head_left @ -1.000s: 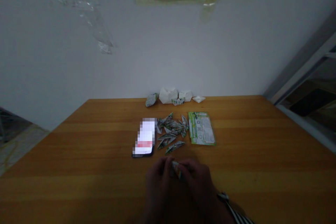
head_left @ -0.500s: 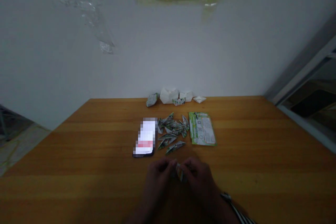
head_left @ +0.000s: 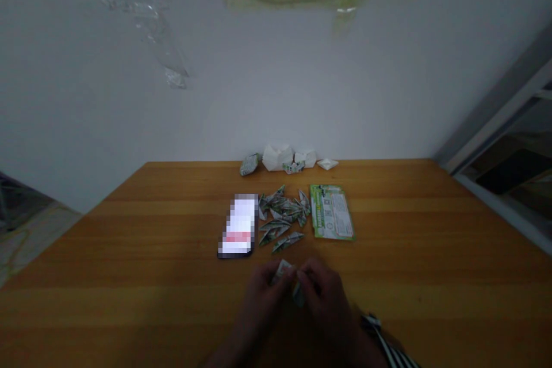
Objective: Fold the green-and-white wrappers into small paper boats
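Observation:
Near the front of the wooden table, my left hand (head_left: 268, 286) and my right hand (head_left: 322, 287) are close together, both pinching a small piece of folded printed paper (head_left: 283, 268). One pale corner of it sticks up by the left thumb, and another part shows below the right fingertips. The rest is hidden by my fingers. Just beyond my hands lies a loose heap of folded paper pieces (head_left: 282, 207), narrow and pointed, with green and grey print. One such folded piece (head_left: 288, 242) lies nearest to my hands.
A phone (head_left: 239, 224) with a lit, blurred screen lies left of the heap. To its right is a stack of green-and-white printed leaflets (head_left: 332, 213). Crumpled white paper (head_left: 277, 157), a crumpled printed ball (head_left: 249, 164) and a small white folded paper (head_left: 328, 164) sit along the wall.
The paper has turned between my fingers: a pale corner now shows above the left thumb, and the striped part between my hands is out of sight. The things on the table have not moved.

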A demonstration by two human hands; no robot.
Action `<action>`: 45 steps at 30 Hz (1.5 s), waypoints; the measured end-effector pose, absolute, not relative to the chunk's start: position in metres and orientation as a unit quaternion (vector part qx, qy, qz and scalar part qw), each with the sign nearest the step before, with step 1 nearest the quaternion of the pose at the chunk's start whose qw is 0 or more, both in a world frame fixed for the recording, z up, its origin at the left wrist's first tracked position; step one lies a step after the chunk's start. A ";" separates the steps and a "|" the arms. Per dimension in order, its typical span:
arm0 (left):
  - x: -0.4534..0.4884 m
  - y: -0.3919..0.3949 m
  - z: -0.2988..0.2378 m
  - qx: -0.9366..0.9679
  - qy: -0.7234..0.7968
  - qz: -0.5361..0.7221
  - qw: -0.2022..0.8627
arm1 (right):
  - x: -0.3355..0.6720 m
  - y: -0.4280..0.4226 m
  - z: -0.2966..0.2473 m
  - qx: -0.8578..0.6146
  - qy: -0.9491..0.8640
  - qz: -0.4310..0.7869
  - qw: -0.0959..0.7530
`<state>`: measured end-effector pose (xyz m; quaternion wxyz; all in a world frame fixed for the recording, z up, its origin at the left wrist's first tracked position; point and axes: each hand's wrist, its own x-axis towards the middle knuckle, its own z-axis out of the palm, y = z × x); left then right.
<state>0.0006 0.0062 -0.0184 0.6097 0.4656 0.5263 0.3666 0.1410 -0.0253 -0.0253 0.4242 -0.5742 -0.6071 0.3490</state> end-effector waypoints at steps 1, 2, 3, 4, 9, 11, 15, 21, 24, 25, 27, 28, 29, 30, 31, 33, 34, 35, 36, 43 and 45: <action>0.000 0.006 -0.020 0.465 0.527 0.370 0.607 | 0.140 -0.026 -0.027 -0.572 -0.609 0.351 0.423; -0.001 0.006 -0.021 0.465 0.527 0.374 0.605 | 0.139 -0.026 -0.028 -0.569 -0.610 0.355 0.422; -0.001 0.006 -0.022 0.466 0.527 0.376 0.604 | 0.139 -0.027 -0.030 -0.566 -0.610 0.361 0.421; -0.002 0.006 -0.022 0.467 0.527 0.377 0.602 | 0.139 -0.027 -0.031 -0.563 -0.607 0.369 0.422; -0.001 0.007 -0.020 0.484 0.508 0.349 0.621 | 0.142 -0.025 -0.036 -0.560 -0.569 0.387 0.462; -0.001 0.008 -0.020 0.491 0.501 0.337 0.628 | 0.143 -0.024 -0.035 -0.558 -0.548 0.395 0.482; -0.001 0.006 -0.022 0.482 0.537 0.356 0.593 | 0.142 -0.023 -0.032 -0.552 -0.548 0.395 0.488; 0.002 0.005 -0.017 0.489 0.510 0.382 0.595 | 0.142 -0.024 -0.034 -0.568 -0.549 0.356 0.499; 0.003 0.002 -0.013 0.497 0.497 0.433 0.564 | 0.151 -0.025 -0.041 -0.596 -0.595 0.219 0.493; 0.003 0.001 -0.013 0.497 0.504 0.438 0.554 | 0.154 -0.025 -0.042 -0.591 -0.627 0.156 0.483; 0.003 -0.001 -0.012 0.486 0.526 0.426 0.553 | 0.158 -0.025 -0.042 -0.557 -0.691 0.034 0.459; 0.002 -0.002 -0.012 0.474 0.531 0.416 0.566 | 0.158 -0.026 -0.040 -0.533 -0.719 -0.012 0.446; 0.002 -0.003 -0.012 0.458 0.531 0.406 0.586 | 0.157 -0.026 -0.037 -0.507 -0.743 -0.045 0.434; 0.002 -0.003 -0.012 0.441 0.526 0.401 0.607 | 0.155 -0.026 -0.034 -0.486 -0.763 -0.063 0.421; 0.001 -0.003 -0.011 0.427 0.519 0.402 0.622 | 0.152 -0.027 -0.030 -0.456 -0.788 -0.064 0.408; 0.000 -0.001 -0.009 0.410 0.517 0.418 0.624 | 0.147 -0.029 -0.023 -0.446 -0.807 -0.016 0.387; -0.001 0.001 -0.008 0.409 0.522 0.424 0.617 | 0.145 -0.029 -0.022 -0.439 -0.811 0.022 0.387; -0.001 0.003 -0.008 0.412 0.528 0.426 0.609 | 0.145 -0.029 -0.021 -0.437 -0.806 0.054 0.396; -0.002 0.004 -0.007 0.420 0.533 0.422 0.602 | 0.145 -0.029 -0.023 -0.441 -0.790 0.075 0.419; -0.005 0.009 -0.006 0.519 0.510 0.358 0.585 | 0.160 -0.013 -0.034 -0.525 -0.600 0.292 0.528; -0.005 0.011 -0.005 0.514 0.503 0.357 0.596 | 0.159 -0.012 -0.032 -0.509 -0.610 0.343 0.501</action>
